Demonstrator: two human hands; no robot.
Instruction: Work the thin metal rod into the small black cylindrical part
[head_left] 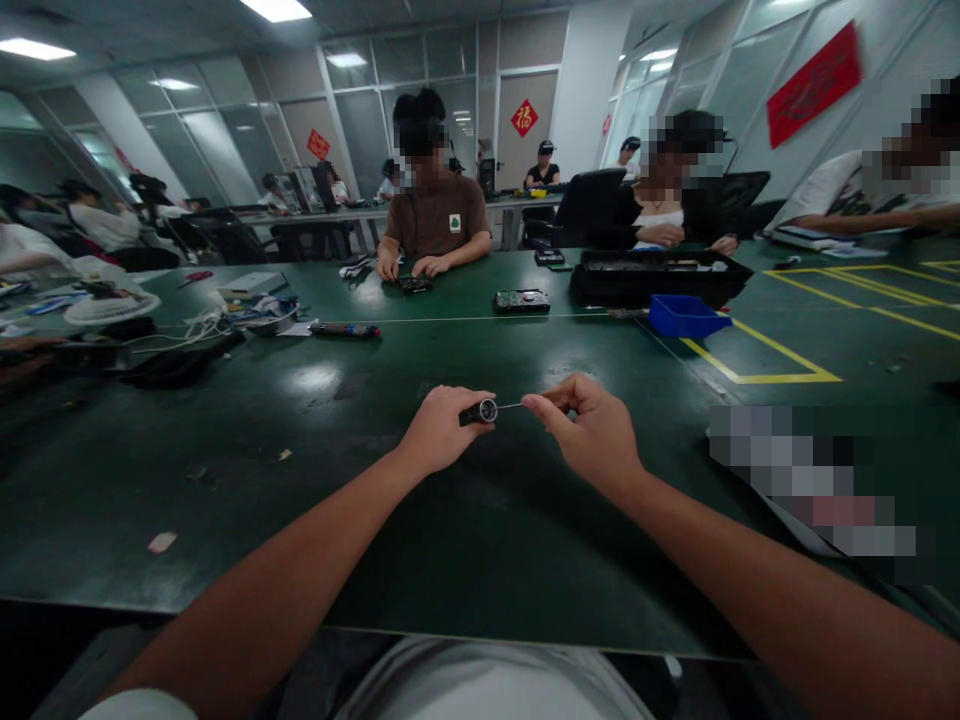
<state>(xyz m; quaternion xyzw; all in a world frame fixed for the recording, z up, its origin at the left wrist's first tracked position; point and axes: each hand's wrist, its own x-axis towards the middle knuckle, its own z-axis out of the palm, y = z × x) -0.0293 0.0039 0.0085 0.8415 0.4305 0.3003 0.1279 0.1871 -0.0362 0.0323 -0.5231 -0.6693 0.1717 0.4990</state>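
Note:
My left hand [439, 432] is closed around a short black cylinder [475, 412] with a round, silvery open-looking end that faces me. Its exact kind is not clear. In my right hand [602, 435] is a screwdriver [556, 399] with a brownish handle, gripped between thumb and fingers. The thin metal shaft points left and reaches the cylinder's right side; whether the tip touches or enters it I cannot tell. Both hands are held over the green table [480, 540], near its middle.
A blue bin [686, 316] and a long black tray [660, 280] stand at the far right. Ahead lies a hard drive [522, 300]; to the left, an electric screwdriver [345, 329] and cables [210, 322]. A person [439, 215] works opposite with both hands on a small device.

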